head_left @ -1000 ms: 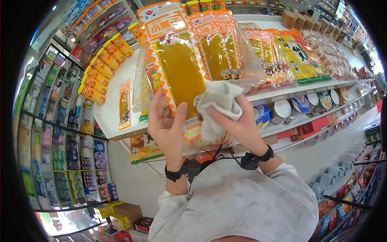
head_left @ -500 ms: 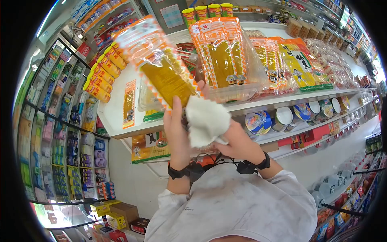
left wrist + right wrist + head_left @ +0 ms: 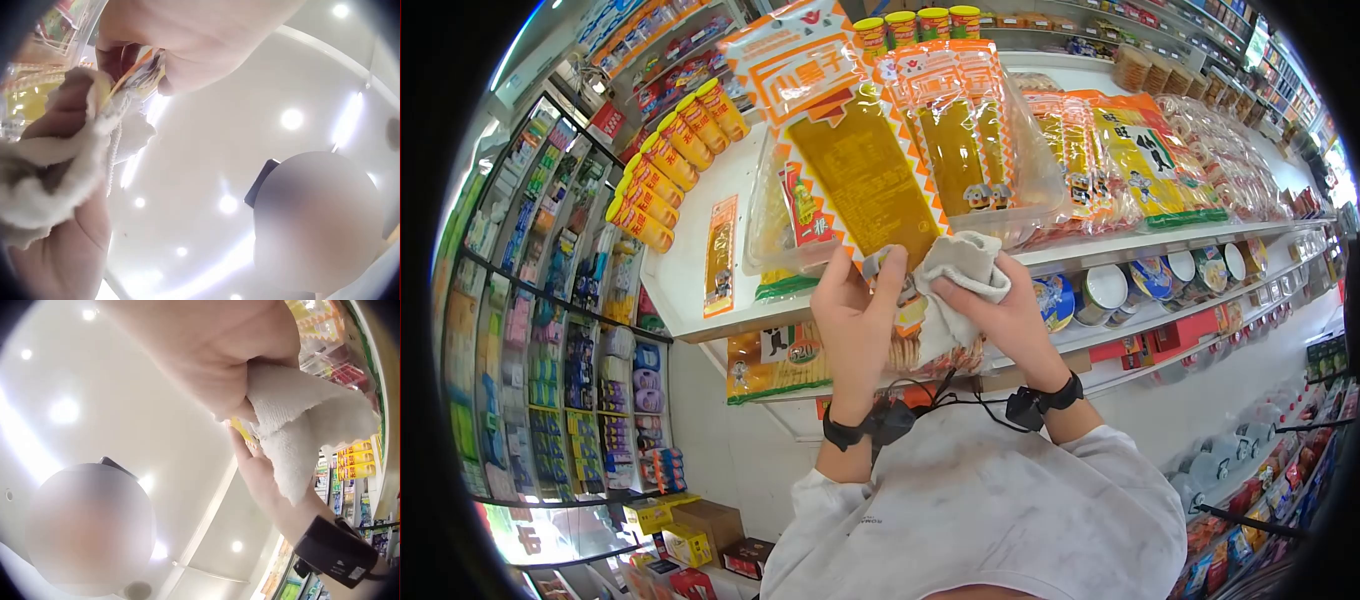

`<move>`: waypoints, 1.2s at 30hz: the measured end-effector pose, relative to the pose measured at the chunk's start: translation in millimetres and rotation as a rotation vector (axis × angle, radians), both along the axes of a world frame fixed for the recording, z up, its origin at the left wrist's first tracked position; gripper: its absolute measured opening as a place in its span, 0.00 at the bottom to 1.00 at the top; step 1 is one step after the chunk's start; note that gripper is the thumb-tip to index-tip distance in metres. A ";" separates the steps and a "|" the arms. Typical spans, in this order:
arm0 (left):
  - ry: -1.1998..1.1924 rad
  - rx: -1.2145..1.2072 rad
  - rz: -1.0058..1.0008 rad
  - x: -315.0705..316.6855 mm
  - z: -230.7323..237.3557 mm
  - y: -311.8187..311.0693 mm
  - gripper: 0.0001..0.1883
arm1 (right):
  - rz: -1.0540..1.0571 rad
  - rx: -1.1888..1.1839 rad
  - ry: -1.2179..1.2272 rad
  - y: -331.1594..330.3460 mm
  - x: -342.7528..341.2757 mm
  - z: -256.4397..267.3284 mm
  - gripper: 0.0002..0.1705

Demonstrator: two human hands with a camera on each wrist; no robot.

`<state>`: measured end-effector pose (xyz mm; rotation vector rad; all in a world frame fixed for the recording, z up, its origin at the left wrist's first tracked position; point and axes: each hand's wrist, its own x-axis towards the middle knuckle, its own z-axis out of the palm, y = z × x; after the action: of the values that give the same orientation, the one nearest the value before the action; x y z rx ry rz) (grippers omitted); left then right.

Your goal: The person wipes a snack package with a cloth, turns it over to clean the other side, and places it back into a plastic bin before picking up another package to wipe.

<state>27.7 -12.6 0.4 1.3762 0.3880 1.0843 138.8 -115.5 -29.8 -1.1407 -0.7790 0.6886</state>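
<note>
Head view: an orange-edged packet [image 3: 865,170] is held up, tilted, above the front edge of a white counter [image 3: 680,285]. Its lower end is pinched by the left hand [image 3: 855,315], with the thumb laid across the printed front. A bunched white cloth [image 3: 962,275] is gripped in the right hand [image 3: 1000,315], and the packet's lower right corner is partly covered by it. In the left wrist view, the packet's end is seen edge-on between the fingers.

Just behind, a clear tray [image 3: 1040,205] of similar packets [image 3: 960,150] is partly blocked from sight by the raised one. A red packet [image 3: 808,205] is seen at its left, and a narrow orange packet [image 3: 720,255] is laid farther left, near a row of yellow canisters [image 3: 685,145]. Yellow-lidded tins [image 3: 902,32] are lined up behind. To the right, a large yellow bag [image 3: 1145,165] is propped. Below the counter, round tubs [image 3: 1105,285] are shelved.
</note>
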 end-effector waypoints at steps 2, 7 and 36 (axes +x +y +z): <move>0.049 -0.024 -0.046 -2.5 2.0 1.1 0.09 | -0.017 0.002 -0.016 -1.4 2.7 -0.1 0.20; 0.186 0.131 -0.136 -9.9 -6.7 8.4 0.08 | -0.053 0.025 -0.048 -7.1 11.9 3.0 0.20; 0.216 0.498 0.198 -16.9 -16.1 -7.9 0.25 | -0.229 0.247 -0.182 -21.1 -18.1 25.4 0.23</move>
<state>10.8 -20.5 -15.7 1.9391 0.4351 1.2505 120.7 -136.6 -4.4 -1.0544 -0.8456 0.2905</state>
